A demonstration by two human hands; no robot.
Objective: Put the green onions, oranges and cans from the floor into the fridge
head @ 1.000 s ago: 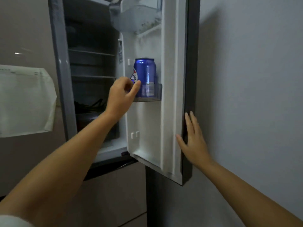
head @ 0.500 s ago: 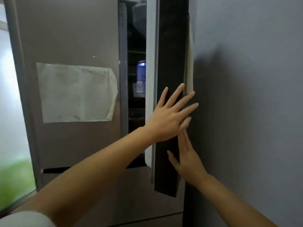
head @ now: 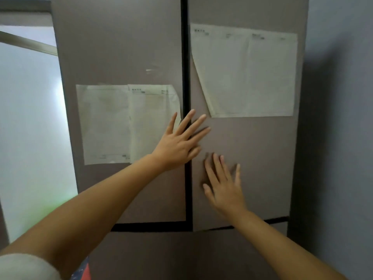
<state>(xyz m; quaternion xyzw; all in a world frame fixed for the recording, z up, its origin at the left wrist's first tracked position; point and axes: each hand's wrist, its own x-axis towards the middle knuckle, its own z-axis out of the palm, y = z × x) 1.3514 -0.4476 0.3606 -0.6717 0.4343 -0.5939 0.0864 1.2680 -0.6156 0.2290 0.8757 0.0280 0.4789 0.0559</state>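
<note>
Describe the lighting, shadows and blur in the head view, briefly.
Head view: dim and greyish overall, with a bright washed-out window at the left edge; the fridge casts a soft shadow on the wall beside it; the right hand is motion-blurred, the left hand sharper; print on the papers is too soft to read; wide-angle bending tilts the fridge edges.

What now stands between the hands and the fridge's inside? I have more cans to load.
Both fridge doors. The right door is shut under the right hand, and the left hand lies flat across the seam onto the left door. Neither hand holds anything.
</note>
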